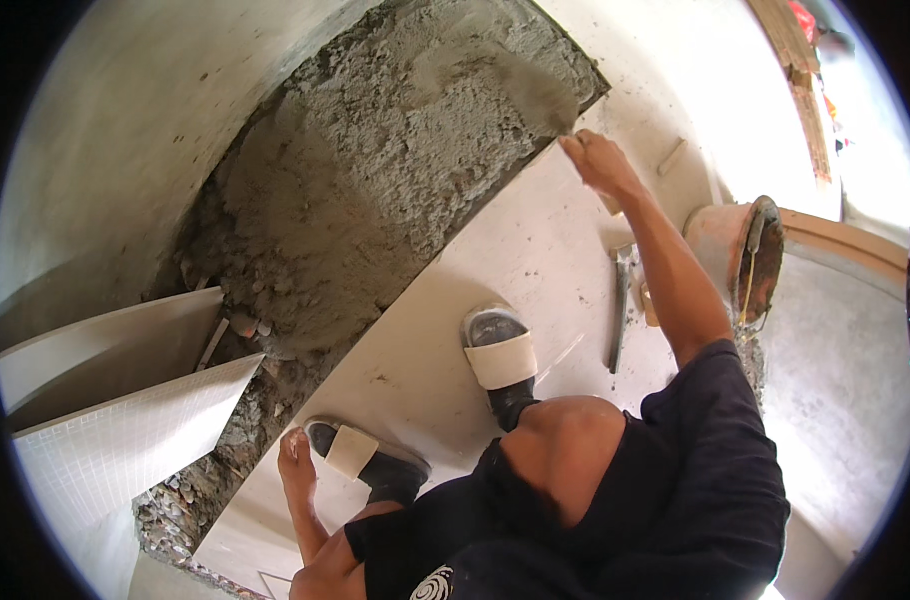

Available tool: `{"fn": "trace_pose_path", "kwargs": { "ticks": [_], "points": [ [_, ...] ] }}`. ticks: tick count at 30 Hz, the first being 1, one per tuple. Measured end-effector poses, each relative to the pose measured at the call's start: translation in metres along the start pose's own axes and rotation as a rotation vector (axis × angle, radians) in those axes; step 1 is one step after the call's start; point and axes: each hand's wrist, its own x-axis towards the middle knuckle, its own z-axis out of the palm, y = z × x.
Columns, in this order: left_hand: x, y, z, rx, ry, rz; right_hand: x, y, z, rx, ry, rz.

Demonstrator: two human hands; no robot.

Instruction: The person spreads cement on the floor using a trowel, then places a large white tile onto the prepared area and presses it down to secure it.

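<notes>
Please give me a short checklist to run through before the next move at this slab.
1. Right hand at the edge of the pale slab: ok, near the far corner, beside the mortar.
2. Left hand at the same edge: ok, close to the left sandal.
3. Feet off the mortar: ok, left and right sandal both on the slab.
4. Mortar smooth: not ok, rough and lumpy.
5. Slab clean: not ok, dark specks show.
6. Firm grip under the edge: cannot tell.
</notes>
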Motion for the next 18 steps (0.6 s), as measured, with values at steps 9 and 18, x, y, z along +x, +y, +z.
{"fn": "trace_pose_path", "kwargs": {
  "ticks": [9,18],
  "points": [
    [0.002,-0.004,0.003,0.009,0.008,0.041,0.039,0.058,-0.029,-0.075,0.156,0.049],
    [0.000,0.004,0.013,0.035,-0.064,-0.003,0.016,0.021,0.000,0.644,-0.143,0.194]
  ]
}}
